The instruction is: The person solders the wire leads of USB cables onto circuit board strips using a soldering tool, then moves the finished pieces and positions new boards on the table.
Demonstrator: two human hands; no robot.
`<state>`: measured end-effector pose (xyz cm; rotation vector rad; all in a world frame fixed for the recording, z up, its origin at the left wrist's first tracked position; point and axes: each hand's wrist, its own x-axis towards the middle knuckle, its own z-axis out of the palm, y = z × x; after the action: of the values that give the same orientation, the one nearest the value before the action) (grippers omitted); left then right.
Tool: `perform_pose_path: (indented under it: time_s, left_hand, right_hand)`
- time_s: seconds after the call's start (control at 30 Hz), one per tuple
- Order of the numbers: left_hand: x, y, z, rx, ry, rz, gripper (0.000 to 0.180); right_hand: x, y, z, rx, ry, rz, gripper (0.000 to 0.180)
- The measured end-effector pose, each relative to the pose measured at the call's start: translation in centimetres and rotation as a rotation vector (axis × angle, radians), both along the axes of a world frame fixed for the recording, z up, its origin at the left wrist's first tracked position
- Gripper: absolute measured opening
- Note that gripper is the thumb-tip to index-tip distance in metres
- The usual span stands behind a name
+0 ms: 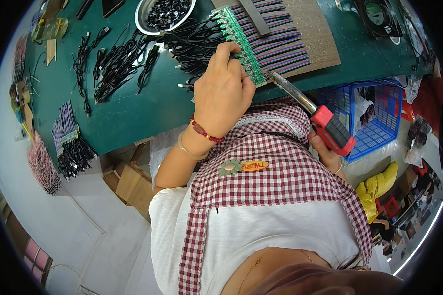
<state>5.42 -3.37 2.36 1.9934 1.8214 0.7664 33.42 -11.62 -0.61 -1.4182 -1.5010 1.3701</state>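
Observation:
A long green circuit board strip [244,51] lies on a brown board [325,44], with black cables [194,42] along its left side and flat striped ribbon wires [285,53] along its right. My left hand [224,91] rests at the strip's near left edge, fingers curled and closed, the index finger bent over the cable ends. What its fingertips pinch is hidden. My right hand [326,153] grips a soldering iron [332,130] with a red and black handle. The iron's metal tip is at the strip's near right edge; I cannot tell if it touches.
A dark metal bar [253,15] lies across the ribbon wires. Beyond the cables stands a metal bowl [142,22] of small black parts. Bundled black cables [115,73] lie at left on the green table [147,115]. A blue basket [374,140] stands below the table's right edge.

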Motion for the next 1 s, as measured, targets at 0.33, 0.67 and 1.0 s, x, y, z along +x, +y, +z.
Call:
perform_pose_path:
  time_s: [0.33,0.67,1.0]
  left_hand:
    - [-0.3,0.1,0.1,-0.017,-0.019,-0.041,0.01]
    - [-0.1,0.0,0.2,-0.036,-0.003,-0.023,0.01]
    - [0.0,-0.1,0.6,-0.059,0.01,-0.027,0.009]
  right_hand:
    - [-0.6,0.5,0.6,0.094,-0.089,0.051,0.02]
    - [0.2,-0.5,-0.2,-0.021,0.067,-0.048,0.017]
    - [0.2,-0.7,-0.4,-0.045,0.126,-0.063,0.014]
